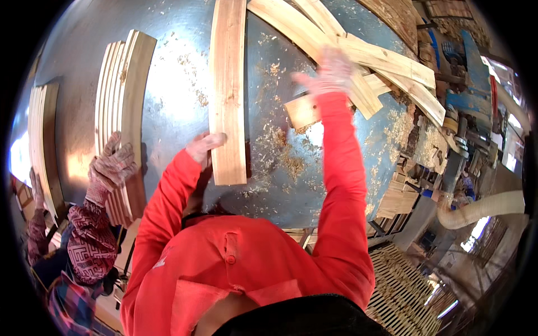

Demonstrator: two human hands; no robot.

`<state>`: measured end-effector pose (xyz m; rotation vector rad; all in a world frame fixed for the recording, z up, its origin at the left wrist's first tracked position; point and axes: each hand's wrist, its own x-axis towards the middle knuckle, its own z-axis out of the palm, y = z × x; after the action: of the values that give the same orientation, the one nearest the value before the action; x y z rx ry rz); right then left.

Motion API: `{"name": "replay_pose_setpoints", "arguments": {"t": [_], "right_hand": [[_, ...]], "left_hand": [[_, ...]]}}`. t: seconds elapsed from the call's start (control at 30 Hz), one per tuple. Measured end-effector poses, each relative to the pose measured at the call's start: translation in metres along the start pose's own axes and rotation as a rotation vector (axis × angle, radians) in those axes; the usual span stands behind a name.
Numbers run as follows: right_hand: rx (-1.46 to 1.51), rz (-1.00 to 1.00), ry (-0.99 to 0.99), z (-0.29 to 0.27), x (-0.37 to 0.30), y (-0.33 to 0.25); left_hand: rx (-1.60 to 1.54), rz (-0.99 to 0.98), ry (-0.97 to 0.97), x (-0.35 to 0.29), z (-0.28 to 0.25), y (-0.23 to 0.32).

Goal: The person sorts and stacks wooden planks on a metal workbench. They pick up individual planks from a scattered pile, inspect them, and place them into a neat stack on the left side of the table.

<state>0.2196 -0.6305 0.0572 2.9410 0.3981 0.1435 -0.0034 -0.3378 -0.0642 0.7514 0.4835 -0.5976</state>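
Observation:
A long pale wooden board lies lengthwise on the blue-grey tabletop in front of me. My left hand grips its near left edge, thumb over the top face and the fingers hidden below. To the right, several loose boards are heaped crosswise over one another. Over this heap my right hand is smeared by motion, its thumb held out to the left, away from the fingers. Nothing shows in its grasp; whether it touches the boards beneath I cannot tell. Both my hands look pale, as if gloved.
At left, a co-worker's gloved hand rests on a stack of boards; another stack stands farther left. Wood shavings litter the tabletop. Machinery and a pale ribbed hose are beyond the right edge.

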Motion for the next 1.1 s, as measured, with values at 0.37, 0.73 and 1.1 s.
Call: {"name": "replay_pose_setpoints", "arguments": {"t": [0.37, 0.73, 1.1], "right_hand": [[0.558, 0.326, -0.627, -0.002, -0.023, 0.001], [0.039, -0.370, -0.051, -0.008, 0.005, -0.065], [-0.185, -0.453, 0.014, 0.039, 0.120, -0.062]], "left_hand": [[0.446, 0.032, 0.437, -0.021, 0.050, 0.019], [0.261, 0.166, 0.449, -0.016, 0.064, 0.011], [0.435, 0.153, 0.682, -0.114, 0.042, 0.079]]}}
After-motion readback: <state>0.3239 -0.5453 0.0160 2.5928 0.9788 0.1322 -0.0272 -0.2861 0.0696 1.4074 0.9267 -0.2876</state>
